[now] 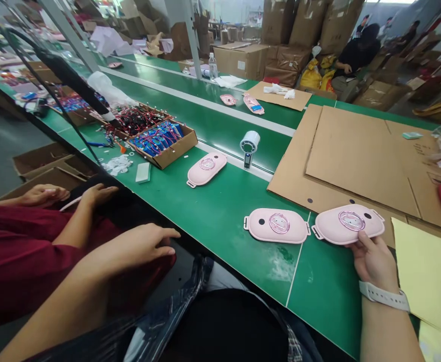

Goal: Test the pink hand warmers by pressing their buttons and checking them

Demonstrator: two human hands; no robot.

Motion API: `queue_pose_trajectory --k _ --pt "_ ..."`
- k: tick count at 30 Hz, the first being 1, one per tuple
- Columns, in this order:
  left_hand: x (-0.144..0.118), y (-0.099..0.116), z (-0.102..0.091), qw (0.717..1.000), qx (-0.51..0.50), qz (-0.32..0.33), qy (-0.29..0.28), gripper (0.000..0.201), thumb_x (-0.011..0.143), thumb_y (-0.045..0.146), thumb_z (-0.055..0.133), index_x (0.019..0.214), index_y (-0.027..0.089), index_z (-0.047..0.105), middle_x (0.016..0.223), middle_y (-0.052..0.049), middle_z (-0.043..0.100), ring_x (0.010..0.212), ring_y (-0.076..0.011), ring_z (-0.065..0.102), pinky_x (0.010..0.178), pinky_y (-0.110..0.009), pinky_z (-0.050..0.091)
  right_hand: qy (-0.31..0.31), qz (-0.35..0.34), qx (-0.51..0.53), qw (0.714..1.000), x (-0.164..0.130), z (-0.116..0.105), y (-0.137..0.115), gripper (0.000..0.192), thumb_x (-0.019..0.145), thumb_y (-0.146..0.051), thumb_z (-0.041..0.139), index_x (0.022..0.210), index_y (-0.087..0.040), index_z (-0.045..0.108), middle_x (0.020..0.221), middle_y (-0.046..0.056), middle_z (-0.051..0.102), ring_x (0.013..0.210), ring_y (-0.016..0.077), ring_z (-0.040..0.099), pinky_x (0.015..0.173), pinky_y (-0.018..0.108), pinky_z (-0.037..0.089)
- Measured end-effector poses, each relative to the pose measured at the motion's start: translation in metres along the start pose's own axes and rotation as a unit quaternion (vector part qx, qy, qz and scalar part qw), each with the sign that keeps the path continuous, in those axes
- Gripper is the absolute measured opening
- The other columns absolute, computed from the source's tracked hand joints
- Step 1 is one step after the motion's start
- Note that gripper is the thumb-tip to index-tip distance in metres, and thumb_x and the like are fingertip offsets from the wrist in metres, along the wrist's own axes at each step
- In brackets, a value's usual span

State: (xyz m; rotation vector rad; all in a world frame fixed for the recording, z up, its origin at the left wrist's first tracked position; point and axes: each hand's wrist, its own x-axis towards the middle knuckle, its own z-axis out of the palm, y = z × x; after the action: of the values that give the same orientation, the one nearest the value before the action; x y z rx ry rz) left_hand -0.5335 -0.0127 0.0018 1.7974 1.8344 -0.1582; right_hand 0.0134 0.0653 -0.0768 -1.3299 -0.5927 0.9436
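Pink casing (347, 224) lies on green table (220, 211) beside a second casing (277, 225); right hand (374, 259) grips its near edge. Left hand (145, 244), forearm extended, rests loosely spread, empty, off the table edge.

Bright light from above falls on the green table (220, 211). Beyond the table everything looks soft, and the picture's edges bend.

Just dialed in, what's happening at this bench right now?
The person's right hand grips the near edge of a pink oval case on the green table. A second pink case lies just beside it, a third farther off. The left hand rests open at the table's edge. A neighbour in a red sleeve sits alongside.
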Motion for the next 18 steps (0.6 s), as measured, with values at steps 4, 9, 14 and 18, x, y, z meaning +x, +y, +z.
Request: queue_pose_trajectory --k 4,9,14,18 --pt "0.044 0.04 -0.004 0.989 0.009 0.117 0.087 0.055 0.093 0.053 0.045 0.143 0.031 0.053 0.143 -0.001 0.058 0.129 -0.0242 0.056 0.111 -0.037 0.042 -0.001 -0.005 0.001 1.0 -0.001 0.001 0.001 0.066 0.057 -0.026 0.084 0.119 -0.021 0.065 0.117 0.007 0.064 0.071 0.0123 0.056 0.059 0.024 0.057" --pt "0.117 0.095 0.034 0.963 0.109 0.193 0.152 0.069 0.098 0.053 0.045 0.156 0.019 0.031 0.165 -0.01 0.021 0.153 -0.0309 0.017 0.124 -0.054 0.012 -0.001 -0.008 0.009 1.0 0.0 -0.002 0.002 0.055 0.058 -0.02 0.082 0.111 -0.02 0.068 0.118 0.008 0.064 0.077 0.0137 0.057 0.059 0.021 0.056" --pt "0.114 0.077 0.056 0.97 0.115 0.155 0.15 0.08 0.097 0.063 0.041 0.158 0.014 0.023 0.165 -0.014 0.014 0.154 -0.0302 0.009 0.126 -0.048 0.013 -0.03 -0.016 0.003 0.999 0.009 -0.011 0.006 0.059 0.045 -0.016 0.083 0.102 -0.022 0.07 0.117 0.006 0.066 0.085 0.0156 0.06 0.053 0.013 0.054" --pt "0.061 0.035 0.068 0.978 0.11 0.037 0.174 0.084 0.097 0.062 0.039 0.157 0.006 0.023 0.165 -0.018 0.013 0.154 -0.0317 0.011 0.126 -0.047 0.016 -0.039 -0.012 -0.003 0.999 0.018 -0.018 0.011 0.053 0.044 -0.017 0.084 0.094 -0.024 0.071 0.118 0.005 0.066 0.086 0.0157 0.062 0.057 0.015 0.057"
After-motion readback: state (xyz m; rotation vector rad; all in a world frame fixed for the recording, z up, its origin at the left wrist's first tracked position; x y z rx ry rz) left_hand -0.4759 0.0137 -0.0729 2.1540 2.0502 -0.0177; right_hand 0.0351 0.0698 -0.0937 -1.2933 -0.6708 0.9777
